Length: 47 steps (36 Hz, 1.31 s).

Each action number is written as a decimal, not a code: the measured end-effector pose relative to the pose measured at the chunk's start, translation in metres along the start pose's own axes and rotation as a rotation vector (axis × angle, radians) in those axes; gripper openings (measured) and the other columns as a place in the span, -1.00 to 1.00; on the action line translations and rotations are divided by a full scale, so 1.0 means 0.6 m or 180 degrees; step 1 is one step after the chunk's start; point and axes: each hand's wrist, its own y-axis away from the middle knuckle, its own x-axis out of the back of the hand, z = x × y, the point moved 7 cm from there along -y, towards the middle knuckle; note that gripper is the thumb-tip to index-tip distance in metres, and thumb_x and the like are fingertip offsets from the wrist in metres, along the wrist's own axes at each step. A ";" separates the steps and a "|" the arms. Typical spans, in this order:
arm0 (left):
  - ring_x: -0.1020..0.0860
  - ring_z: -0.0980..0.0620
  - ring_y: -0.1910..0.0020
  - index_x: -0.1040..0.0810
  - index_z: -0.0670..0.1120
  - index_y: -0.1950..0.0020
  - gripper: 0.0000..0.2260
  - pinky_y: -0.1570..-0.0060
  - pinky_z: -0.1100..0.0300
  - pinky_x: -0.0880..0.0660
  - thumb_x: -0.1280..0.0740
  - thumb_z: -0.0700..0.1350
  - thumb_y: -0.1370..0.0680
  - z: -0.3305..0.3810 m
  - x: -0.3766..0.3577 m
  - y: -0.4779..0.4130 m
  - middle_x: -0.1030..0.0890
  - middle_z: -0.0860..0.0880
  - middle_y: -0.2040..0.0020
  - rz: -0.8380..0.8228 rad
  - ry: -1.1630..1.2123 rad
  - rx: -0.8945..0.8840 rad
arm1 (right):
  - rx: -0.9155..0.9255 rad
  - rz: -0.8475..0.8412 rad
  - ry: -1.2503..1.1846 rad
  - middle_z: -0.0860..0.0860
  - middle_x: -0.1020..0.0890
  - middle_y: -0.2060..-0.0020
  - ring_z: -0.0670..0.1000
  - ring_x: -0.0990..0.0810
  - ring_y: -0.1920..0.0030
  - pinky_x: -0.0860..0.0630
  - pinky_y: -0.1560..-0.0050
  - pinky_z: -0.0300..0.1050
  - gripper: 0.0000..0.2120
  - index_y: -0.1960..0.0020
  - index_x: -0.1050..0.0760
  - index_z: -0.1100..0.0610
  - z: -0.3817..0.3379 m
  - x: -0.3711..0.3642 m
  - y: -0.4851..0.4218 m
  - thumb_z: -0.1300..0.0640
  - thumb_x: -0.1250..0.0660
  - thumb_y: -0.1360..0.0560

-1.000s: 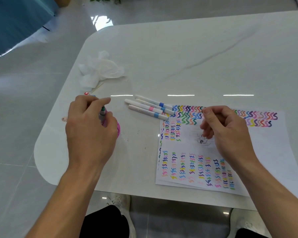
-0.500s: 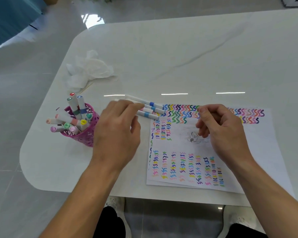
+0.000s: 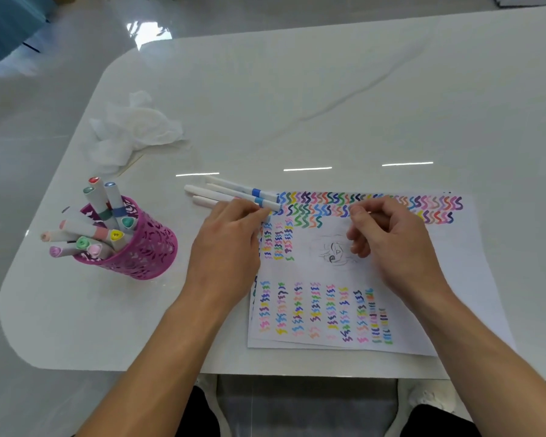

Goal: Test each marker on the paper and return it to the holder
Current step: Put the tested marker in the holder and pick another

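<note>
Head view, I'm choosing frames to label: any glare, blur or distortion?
Head view: three bright strip reflections cross the table beyond the paper; a glare patch sits on the floor; the table's edges bow from the wide lens; the paper's squiggles read sharp enough.

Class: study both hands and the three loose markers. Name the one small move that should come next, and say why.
Probably pinch the nearest loose marker and lift it with the left hand: its fingertips rest on that marker, the right hand looks empty, and the paper lies right beside for the test.
</note>
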 end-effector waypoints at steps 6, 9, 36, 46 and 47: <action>-0.51 -0.05 -0.07 -0.70 -0.08 -0.12 -0.82 0.07 0.01 -0.56 -0.44 -0.21 -0.53 -0.004 -0.002 -0.007 -0.60 0.01 -0.01 0.0142 -0.0091 0.0120 | -0.0155 -0.0020 -0.0155 -0.02 -0.69 0.34 -0.07 -0.61 0.40 -0.55 0.35 -0.27 -0.92 -0.03 -0.61 0.13 0.008 0.003 -0.004 0.17 -0.34 -0.67; -0.49 -0.04 -0.08 -0.70 -0.09 -0.02 -0.88 0.08 0.01 -0.54 -0.46 -0.21 -0.51 -0.009 -0.004 -0.010 -0.59 0.02 0.00 0.0124 -0.0129 0.0191 | -0.0191 -0.0047 -0.0183 -0.01 -0.70 0.32 -0.06 -0.63 0.38 -0.56 0.33 -0.25 -0.91 -0.03 -0.61 0.11 0.009 0.004 -0.004 0.17 -0.33 -0.67; -0.60 0.13 -0.06 -0.63 -0.10 -0.16 -0.83 -0.04 0.22 -0.54 -0.35 -0.28 -0.61 0.073 0.071 0.006 -0.62 0.03 -0.05 0.0993 0.1601 -0.0640 | 0.0978 -0.0431 0.0461 -0.15 -0.70 0.09 -0.10 -0.69 0.03 -0.60 0.04 -0.25 -0.91 -0.08 -0.63 -0.09 -0.066 -0.013 0.031 0.05 -0.47 -0.59; -0.65 0.21 0.07 -0.60 0.10 -0.09 -0.86 0.04 0.22 -0.58 -0.39 -0.12 -0.60 0.071 0.028 0.010 -0.67 0.20 0.08 0.0310 0.1731 -0.0148 | 0.1392 -0.0880 0.1477 -0.10 -0.62 0.24 -0.02 -0.58 0.22 -0.50 0.16 0.02 -0.88 0.00 -0.58 0.00 -0.075 -0.040 0.049 -0.04 -0.39 -0.62; -0.65 0.20 0.10 -0.57 0.12 -0.09 -0.89 0.06 0.19 -0.58 -0.37 -0.08 -0.61 0.070 0.020 0.010 -0.66 0.19 0.11 0.0151 0.1617 -0.0152 | 0.1396 -0.0922 0.1580 -0.10 -0.60 0.25 -0.01 -0.56 0.24 -0.48 0.19 0.03 -0.87 0.01 -0.57 0.01 -0.072 -0.041 0.048 -0.03 -0.38 -0.63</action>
